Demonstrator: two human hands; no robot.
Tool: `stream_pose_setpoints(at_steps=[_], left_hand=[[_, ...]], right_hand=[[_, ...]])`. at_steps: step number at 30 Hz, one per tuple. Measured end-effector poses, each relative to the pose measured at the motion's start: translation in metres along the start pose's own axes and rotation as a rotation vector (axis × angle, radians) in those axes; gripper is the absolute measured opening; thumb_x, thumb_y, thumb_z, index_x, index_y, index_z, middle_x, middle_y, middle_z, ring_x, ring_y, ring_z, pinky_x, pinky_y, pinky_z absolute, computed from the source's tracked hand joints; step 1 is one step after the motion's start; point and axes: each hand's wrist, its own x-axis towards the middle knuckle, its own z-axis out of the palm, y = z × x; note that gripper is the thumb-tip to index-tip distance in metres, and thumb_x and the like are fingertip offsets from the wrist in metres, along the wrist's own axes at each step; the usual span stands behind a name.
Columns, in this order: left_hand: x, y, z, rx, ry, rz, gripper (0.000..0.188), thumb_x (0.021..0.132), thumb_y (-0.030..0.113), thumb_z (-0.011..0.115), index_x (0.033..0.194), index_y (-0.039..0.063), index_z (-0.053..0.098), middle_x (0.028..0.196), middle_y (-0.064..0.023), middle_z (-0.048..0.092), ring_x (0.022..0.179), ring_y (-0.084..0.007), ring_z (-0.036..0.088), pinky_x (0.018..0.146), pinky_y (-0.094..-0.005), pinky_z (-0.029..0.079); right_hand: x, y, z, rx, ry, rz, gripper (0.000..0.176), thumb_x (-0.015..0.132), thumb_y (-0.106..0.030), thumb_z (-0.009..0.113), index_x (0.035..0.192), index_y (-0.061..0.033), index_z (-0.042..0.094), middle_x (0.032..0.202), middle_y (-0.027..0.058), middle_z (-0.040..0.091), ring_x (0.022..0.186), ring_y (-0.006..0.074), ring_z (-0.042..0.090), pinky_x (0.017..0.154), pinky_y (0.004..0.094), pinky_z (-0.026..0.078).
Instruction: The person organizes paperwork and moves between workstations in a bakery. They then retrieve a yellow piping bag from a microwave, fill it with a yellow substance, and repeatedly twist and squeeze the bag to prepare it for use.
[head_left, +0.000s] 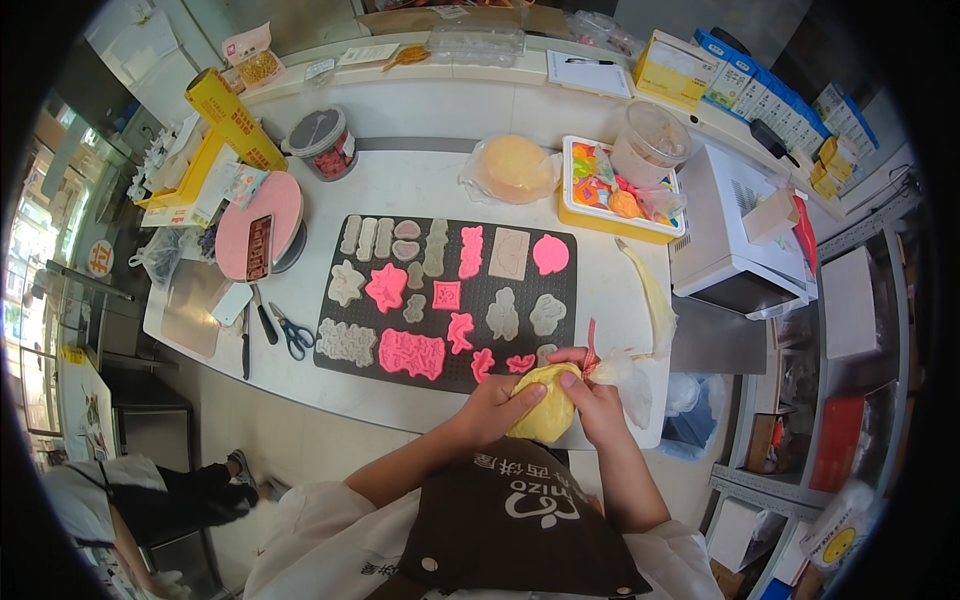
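My left hand (491, 409) and my right hand (598, 405) hold a clear plastic bag filled with something soft and yellow (547, 420) between them, just over the table's front edge. Both thumbs press on its near side. By my right fingers a red-and-white checked tie (591, 345) circles the bag's neck, and the loose plastic end (630, 382) spreads to the right. Beyond my hands lies a black perforated mat (405, 330) with several silicone moulds, such as a large pink mould (412, 354) and a grey one (346, 342). A second piping bag (649, 292) with pale yellow contents lies to the right.
Scissors (294, 330), knives (264, 319) and a pink turntable (259, 217) bearing a phone are at left. A wrapped yellow dough-like ball (517, 169), a yellow box (615, 225) and a microwave oven (739, 240) stand at back and right. Another person (142, 499) is at lower left.
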Motion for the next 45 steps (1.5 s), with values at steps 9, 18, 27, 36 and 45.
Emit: stream_pose_setpoints(at_steps=[9, 18, 27, 36, 45], left_hand=[[0.009, -0.008, 0.001, -0.232, -0.033, -0.072, 0.036, 0.105, 0.031, 0.049, 0.123, 0.001, 0.057, 0.105, -0.002, 0.063, 0.094, -0.0084, 0.059, 0.082, -0.0262, 0.048], [0.012, 0.015, 0.007, -0.049, 0.017, 0.223, 0.05, 0.094, 0.015, 0.062, 0.141, 0.005, 0.046, 0.141, -0.0089, 0.048, 0.125, -0.0211, 0.049, 0.108, -0.0376, 0.036], [0.009, 0.048, 0.013, 0.895, -0.055, 0.512, 0.042, 0.085, 0.009, 0.061, 0.126, 0.002, 0.06, 0.135, -0.0119, 0.058, 0.131, -0.0298, 0.05, 0.117, -0.0499, 0.026], [0.005, 0.048, 0.038, 0.992, 0.059, 0.658, 0.038, 0.077, 0.007, 0.064, 0.115, -0.001, 0.066, 0.125, -0.0186, 0.064, 0.127, -0.0269, 0.055, 0.12, -0.0567, 0.018], [0.007, 0.059, 0.055, 0.849, 0.144, 0.733, 0.013, 0.084, 0.011, 0.063, 0.093, 0.003, 0.068, 0.097, -0.0153, 0.069, 0.103, -0.0292, 0.065, 0.107, -0.0506, 0.032]], right_hand=[[0.004, 0.015, -0.001, 0.154, -0.04, 0.085, 0.039, 0.106, -0.036, 0.041, 0.118, -0.0023, 0.056, 0.12, 0.0133, 0.062, 0.117, 0.0213, 0.056, 0.102, 0.035, 0.043], [0.002, 0.015, -0.022, -0.287, -0.133, 0.075, 0.036, 0.107, -0.031, 0.041, 0.102, -0.0019, 0.062, 0.11, 0.0117, 0.063, 0.106, 0.0207, 0.059, 0.096, 0.0342, 0.043], [-0.016, 0.049, -0.006, -0.873, -0.203, -0.139, 0.037, 0.087, -0.019, 0.063, 0.121, -0.004, 0.063, 0.124, 0.0151, 0.062, 0.118, 0.0336, 0.057, 0.098, 0.0431, 0.046], [0.019, 0.086, 0.006, -0.811, -0.235, -0.267, 0.041, 0.1, -0.019, 0.042, 0.139, -0.0043, 0.045, 0.145, 0.0158, 0.044, 0.135, 0.0282, 0.041, 0.112, 0.0409, 0.03], [0.045, 0.084, -0.012, -0.594, -0.029, -0.469, 0.038, 0.102, -0.026, 0.047, 0.121, 0.0028, 0.064, 0.134, 0.0123, 0.061, 0.127, 0.0232, 0.055, 0.106, 0.0393, 0.042]])
